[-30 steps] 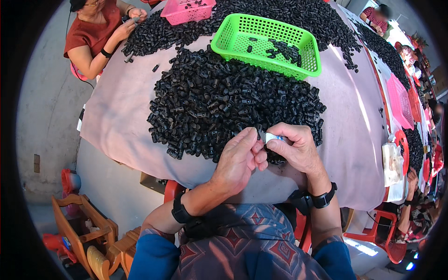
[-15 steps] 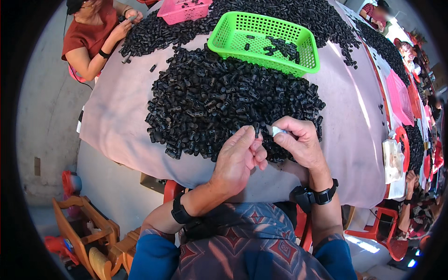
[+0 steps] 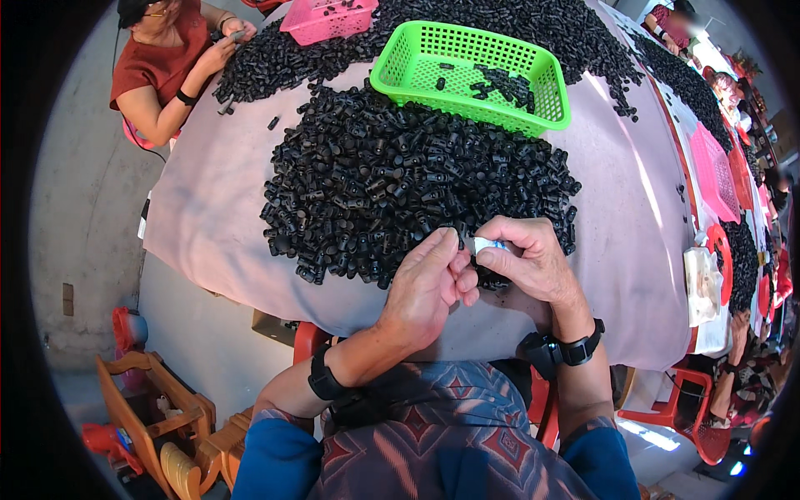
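In front of me is a heap of small black cylindrical plastic parts [image 3: 392, 183] on a pinkish-grey cloth. Over its near edge, my left hand [image 3: 421, 287] is closed, thumb and forefinger pinching a small black plastic part [image 3: 462, 237] that shows only slightly at the fingertips. Close by on the right, my right hand [image 3: 537, 262] pinches a small white piece with blue marks [image 3: 487, 245]. Its pointed end faces the black part; whether they touch I cannot tell. Beyond the heap stands a green perforated basket [image 3: 467, 110] with several black parts inside.
A pink basket [image 3: 329, 23] stands at the far left among more black parts. A person in a red-brown top [image 3: 162, 71] works there. Along the right run another table with a pink basket [image 3: 712, 175], a white tray [image 3: 702, 287] and other people. A wooden chair [image 3: 154, 408] is at lower left.
My right hand has shifted slightly down and left, bringing the white piece nearer my left fingertips. More of the white piece now shows. My left hand has barely moved.
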`<action>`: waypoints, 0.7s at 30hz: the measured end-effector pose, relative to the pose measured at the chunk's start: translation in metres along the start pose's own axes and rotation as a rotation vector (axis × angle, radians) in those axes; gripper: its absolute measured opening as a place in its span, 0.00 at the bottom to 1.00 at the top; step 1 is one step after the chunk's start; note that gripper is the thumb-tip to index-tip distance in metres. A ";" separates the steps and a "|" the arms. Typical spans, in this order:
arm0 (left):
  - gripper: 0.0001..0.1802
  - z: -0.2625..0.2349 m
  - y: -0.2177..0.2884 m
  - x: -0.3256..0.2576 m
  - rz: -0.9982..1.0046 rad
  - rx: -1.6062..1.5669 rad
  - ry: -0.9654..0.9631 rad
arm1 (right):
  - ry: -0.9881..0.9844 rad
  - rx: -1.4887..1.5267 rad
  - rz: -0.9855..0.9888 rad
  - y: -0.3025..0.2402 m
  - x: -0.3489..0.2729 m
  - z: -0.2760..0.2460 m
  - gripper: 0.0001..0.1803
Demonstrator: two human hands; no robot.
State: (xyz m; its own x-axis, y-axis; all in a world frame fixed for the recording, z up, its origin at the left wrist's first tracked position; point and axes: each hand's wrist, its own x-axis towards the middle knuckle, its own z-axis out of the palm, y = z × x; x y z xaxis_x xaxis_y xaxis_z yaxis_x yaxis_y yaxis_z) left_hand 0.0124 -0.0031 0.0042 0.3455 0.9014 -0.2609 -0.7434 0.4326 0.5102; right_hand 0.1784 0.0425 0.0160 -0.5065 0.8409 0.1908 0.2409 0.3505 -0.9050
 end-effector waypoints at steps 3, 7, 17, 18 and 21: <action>0.11 0.000 0.001 0.000 -0.003 -0.002 -0.020 | 0.014 0.001 0.013 0.000 0.000 0.000 0.07; 0.12 -0.001 0.002 0.001 -0.034 -0.012 -0.039 | 0.058 0.038 -0.019 0.005 0.000 0.003 0.05; 0.14 0.003 0.003 -0.002 -0.049 -0.013 -0.076 | 0.106 0.152 0.007 0.013 -0.004 -0.004 0.07; 0.13 0.002 0.002 -0.002 -0.036 -0.005 -0.075 | 0.057 0.171 0.010 0.011 -0.004 -0.005 0.08; 0.11 0.001 0.001 0.000 -0.015 -0.004 -0.030 | 0.031 0.120 0.038 0.002 -0.003 -0.002 0.08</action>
State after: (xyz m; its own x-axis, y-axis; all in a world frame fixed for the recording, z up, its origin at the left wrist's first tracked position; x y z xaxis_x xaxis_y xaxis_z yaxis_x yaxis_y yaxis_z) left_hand 0.0121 -0.0027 0.0053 0.3738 0.8948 -0.2443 -0.7399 0.4465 0.5032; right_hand 0.1820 0.0419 0.0140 -0.4724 0.8656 0.1660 0.1573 0.2681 -0.9505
